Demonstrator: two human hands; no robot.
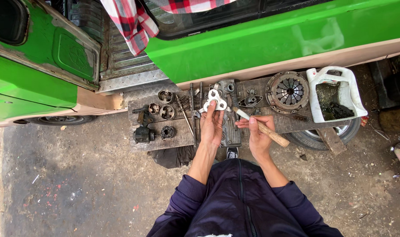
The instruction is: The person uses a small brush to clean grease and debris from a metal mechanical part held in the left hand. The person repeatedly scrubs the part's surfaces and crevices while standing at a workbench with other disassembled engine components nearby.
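Left hand [211,125] raised, fingers pinching a silver three-lobed plate [215,100] at their tips | right hand [256,131] wrapped round a wooden-handled brush [262,127] | cut white jug [336,93] far right of the fingers, on the plank [182,137]

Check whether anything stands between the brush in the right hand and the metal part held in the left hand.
Nothing visible does: the brush tip points straight at the three-lobed metal part across open space above the board.
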